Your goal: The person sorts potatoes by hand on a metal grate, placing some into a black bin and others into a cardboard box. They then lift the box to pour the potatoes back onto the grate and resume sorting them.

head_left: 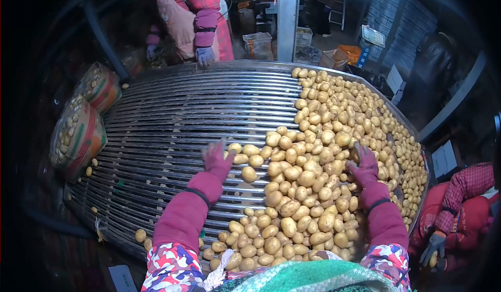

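A large heap of yellow potatoes (302, 174) covers the right half of a sorting table made of metal bars (172, 114). My left hand (218, 159), in a dark pink glove, rests at the left edge of the heap with its fingers apart, beside a few loose potatoes (250, 150). Over the heap's right side lies my right hand (365, 167), gloved alike, its thumb and fingers spread on the potatoes. Nothing shows gripped in either hand, though the potatoes under the right palm are hidden.
Two full sacks of potatoes (78, 132) stand at the table's left edge. Across the table is a person with a gloved hand (205, 56) at the rim. At lower right, another person's gloved hand (434, 247) holds a potato. A metal post (287, 20) rises behind the far edge.
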A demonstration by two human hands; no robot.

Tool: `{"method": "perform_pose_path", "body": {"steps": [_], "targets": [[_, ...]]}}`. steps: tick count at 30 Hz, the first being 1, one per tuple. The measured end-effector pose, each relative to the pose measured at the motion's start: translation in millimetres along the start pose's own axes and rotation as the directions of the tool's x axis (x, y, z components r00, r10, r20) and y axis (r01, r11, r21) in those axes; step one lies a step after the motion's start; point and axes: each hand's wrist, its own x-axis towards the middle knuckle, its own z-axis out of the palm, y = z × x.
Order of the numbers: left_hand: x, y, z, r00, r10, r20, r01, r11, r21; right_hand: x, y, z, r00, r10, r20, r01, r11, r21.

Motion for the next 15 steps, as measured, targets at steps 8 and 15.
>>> {"method": "perform_pose_path", "body": {"steps": [8,15], "targets": [[-27.1,173.3,0.4,0.855,0.218,0.470,0.101,0.820,-0.564,-0.6,-16.1,-9.6,0.996,0.042,0.079,-0.035,0.996,-0.087],[-28.6,218.2,-70.7,0.715,0.493,0.495,-0.061,0.750,-0.659,-1.1,-18.3,-11.5,0.998,0.029,0.060,-0.022,0.992,-0.127]]}}
